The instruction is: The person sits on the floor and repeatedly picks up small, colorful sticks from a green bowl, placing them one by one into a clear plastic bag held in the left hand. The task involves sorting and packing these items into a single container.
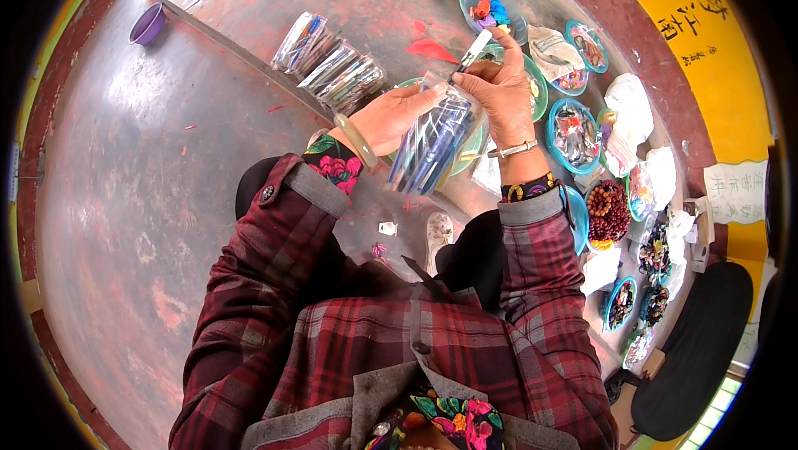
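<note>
The person sits over a worn red floor, plaid sleeves coming in from the lower edge. The left hand is closed around a clear bag of blue and dark pens, gripping it from the left side near its upper end; a pale bangle sits on that wrist. The bag hangs slanted between the two hands, above the lap and in front of a green bowl that it largely hides. The right hand is closed with fingertips pinched on a single pen, whose pale end sticks up and to the right while its lower end meets the bag's mouth; whether the tip is inside the bag cannot be made out. A metal bracelet circles the right wrist.

Further out on the floor lie more filled bags, side by side, beside a long straight edge. To the right, bowls of beads and small trinkets run along the wall; their contents are too small to tell apart, and the lower ones are partly cut off by the sleeve and the dark rim. A purple cup stands alone at far left. A shoe shows between the knees.
</note>
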`<state>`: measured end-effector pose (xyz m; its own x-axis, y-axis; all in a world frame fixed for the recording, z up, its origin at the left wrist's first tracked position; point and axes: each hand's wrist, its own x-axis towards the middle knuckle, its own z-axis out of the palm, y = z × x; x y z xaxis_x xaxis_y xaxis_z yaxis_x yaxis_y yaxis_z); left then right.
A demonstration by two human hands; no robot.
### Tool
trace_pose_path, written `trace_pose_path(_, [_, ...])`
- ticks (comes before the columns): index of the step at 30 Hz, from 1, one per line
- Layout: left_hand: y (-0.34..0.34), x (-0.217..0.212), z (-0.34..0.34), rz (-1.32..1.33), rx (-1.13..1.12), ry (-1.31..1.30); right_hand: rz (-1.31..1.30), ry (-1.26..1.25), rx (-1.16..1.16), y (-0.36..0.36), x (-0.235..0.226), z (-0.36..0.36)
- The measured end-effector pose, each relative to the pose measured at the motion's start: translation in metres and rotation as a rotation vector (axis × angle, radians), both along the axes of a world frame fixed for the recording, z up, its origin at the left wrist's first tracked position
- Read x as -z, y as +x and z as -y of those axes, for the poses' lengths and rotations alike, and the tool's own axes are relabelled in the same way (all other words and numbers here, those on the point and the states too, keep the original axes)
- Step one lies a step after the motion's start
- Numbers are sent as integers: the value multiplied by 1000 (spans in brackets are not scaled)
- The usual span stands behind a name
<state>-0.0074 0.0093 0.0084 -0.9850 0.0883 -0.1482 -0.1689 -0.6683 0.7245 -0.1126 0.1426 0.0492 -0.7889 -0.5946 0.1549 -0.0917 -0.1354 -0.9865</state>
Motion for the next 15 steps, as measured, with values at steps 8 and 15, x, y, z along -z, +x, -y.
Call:
trace_pose_path(8, [1, -1, 2, -39, -13, 28, -7, 117, -81, 1, 1, 2])
trace_pose_path(15, [4, -10, 2, -41, -8, -5, 71, 49, -74, -4, 6, -2])
